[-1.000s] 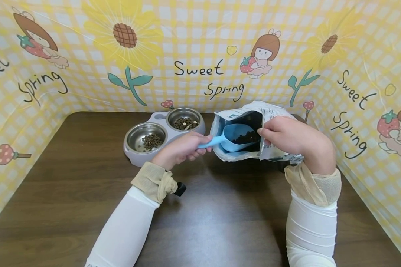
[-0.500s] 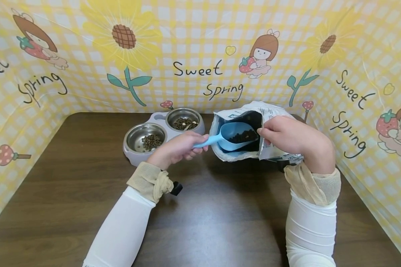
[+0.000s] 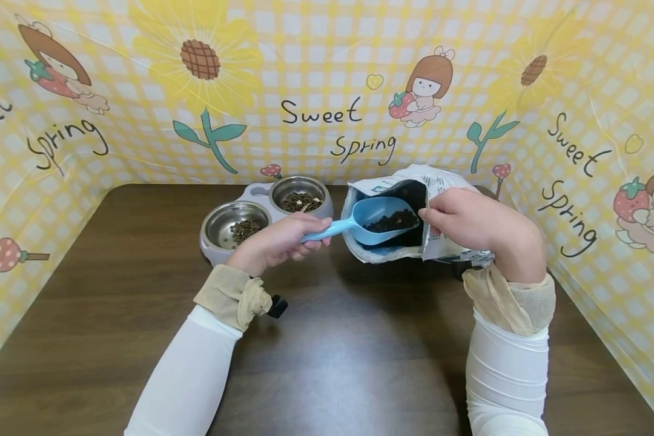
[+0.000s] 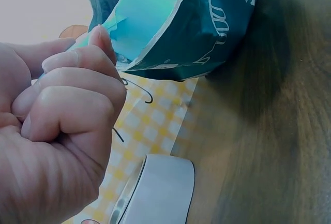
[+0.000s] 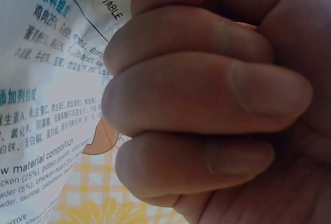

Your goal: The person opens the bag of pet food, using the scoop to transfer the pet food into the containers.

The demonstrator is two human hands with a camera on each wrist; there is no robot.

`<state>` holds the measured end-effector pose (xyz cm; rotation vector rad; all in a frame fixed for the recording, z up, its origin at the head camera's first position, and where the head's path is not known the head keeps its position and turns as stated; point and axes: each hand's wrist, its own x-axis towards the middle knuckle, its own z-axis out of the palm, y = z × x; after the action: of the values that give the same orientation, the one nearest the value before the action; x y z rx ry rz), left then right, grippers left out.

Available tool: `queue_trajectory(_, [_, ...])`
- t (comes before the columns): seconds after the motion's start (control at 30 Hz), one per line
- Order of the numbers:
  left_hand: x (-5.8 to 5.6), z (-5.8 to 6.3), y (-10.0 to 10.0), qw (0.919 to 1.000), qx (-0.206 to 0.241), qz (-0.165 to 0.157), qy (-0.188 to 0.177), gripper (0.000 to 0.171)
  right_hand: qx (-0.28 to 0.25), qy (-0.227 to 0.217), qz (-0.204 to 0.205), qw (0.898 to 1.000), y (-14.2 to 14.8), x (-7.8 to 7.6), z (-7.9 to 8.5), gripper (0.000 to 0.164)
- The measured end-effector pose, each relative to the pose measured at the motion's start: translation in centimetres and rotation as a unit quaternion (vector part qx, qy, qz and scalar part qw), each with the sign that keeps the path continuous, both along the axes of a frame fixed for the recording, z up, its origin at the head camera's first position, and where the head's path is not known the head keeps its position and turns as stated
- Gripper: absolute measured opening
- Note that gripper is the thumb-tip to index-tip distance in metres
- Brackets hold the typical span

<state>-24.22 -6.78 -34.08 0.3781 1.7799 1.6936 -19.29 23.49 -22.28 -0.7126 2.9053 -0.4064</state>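
Note:
My left hand (image 3: 278, 240) grips the handle of a blue scoop (image 3: 372, 219), fingers curled round it in the left wrist view. Dark brown kibble (image 3: 393, 221) lies in the scoop's bowl, which is at the mouth of a pet food bag (image 3: 381, 257). The bag lies on its side with its opening facing left. With thumb and fingers, my right hand (image 3: 485, 230) pinches the bag's edge. Printed text on the bag (image 5: 46, 110) fills the left of the right wrist view. The bag's deep inside is dark.
A light grey double feeder (image 3: 212, 253) stands left of the bag, its two steel bowls (image 3: 218, 225) holding some kibble. The left forearm passes close to its front. Behind the brown table (image 3: 327, 351) hangs a yellow checked cloth (image 3: 316, 54), which also covers both sides.
My left hand has drawn the scoop a little to the left, so more of its bowl shows at the bag's mouth. The right hand keeps its place on the bag.

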Motion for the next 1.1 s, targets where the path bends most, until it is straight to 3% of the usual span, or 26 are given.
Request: queue_trajectory(1.1, [0.6,1.6,-2.1,0.9992,0.011,-0.038,0.000,0.039,0.003,-0.009,0.003,1.000,-0.2,0.0,0.1,0.044])
